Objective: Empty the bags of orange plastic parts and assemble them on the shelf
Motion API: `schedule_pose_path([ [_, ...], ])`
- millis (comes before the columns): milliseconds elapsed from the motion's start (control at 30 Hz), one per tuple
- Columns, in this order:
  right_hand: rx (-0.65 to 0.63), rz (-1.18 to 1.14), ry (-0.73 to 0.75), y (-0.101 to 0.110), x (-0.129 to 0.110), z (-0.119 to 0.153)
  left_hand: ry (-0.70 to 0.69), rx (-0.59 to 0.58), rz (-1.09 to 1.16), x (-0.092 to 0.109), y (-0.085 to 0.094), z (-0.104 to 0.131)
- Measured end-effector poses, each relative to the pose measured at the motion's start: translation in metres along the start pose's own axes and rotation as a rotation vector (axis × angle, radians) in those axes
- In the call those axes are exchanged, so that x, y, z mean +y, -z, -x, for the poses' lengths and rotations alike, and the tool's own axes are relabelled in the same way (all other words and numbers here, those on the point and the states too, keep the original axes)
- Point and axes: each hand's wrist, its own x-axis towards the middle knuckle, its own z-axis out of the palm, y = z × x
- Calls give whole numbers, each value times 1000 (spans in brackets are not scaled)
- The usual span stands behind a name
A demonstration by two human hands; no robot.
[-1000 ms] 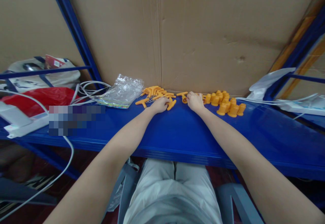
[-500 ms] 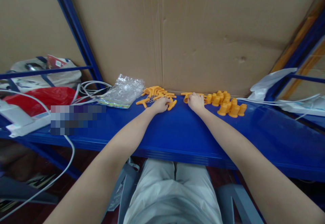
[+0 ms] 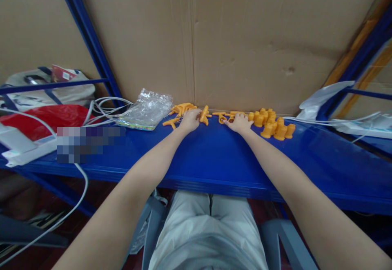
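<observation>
My left hand (image 3: pixel 190 121) is closed at the right edge of a pile of orange T-shaped handles (image 3: pixel 183 108). An orange T-shaped handle (image 3: pixel 204 115) sticks out at its fingertips, tilted up off the table. Fine metal chains or screws lie among the pile; I cannot tell which. My right hand (image 3: pixel 241 123) rests with fingers spread and thumb stretched left, over orange pieces with ring-shaped ends (image 3: pixel 221 119). Its palm hides part of them. Right of that hand stand several orange flared cylinders (image 3: pixel 268 128), upright in a cluster.
A blue table (image 3: pixel 211 155) backs onto a cardboard wall (image 3: pixel 245 49). At left are a clear plastic bag (image 3: pixel 148 108), white cables (image 3: pixel 107 106), a white power strip (image 3: pixel 29 149) and a red bag (image 3: pixel 52 117). White plastic (image 3: pixel 321 100) leans by the right post.
My left hand has moved slightly up and left, and the handle at its fingers has turned more upright. My right hand has shifted slightly right and its fingers have spread.
</observation>
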Motion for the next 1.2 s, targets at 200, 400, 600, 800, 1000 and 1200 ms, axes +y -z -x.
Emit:
schedule_pose_path([
  [200, -40, -16, 60, 4, 4, -2, 65, 42, 101, 7, 3, 0],
  [400, -30, -63, 111, 1, 1, -3, 28, 167, 151, 13, 9, -4],
  [600, -28, -85, 138, -5, 3, -9, -10, 300, 204, 14, 15, -7],
  [800, -40, -90, 134, -8, 6, -15, 62, 321, 399, 18, 8, -7],
  [1000, -86, -30, 146, -3, 5, -12, 88, 293, 545, 19, 0, -8],
  [1200, -79, 43, 186, 2, 5, -5, 105, 248, 641, 20, -3, -7],
])
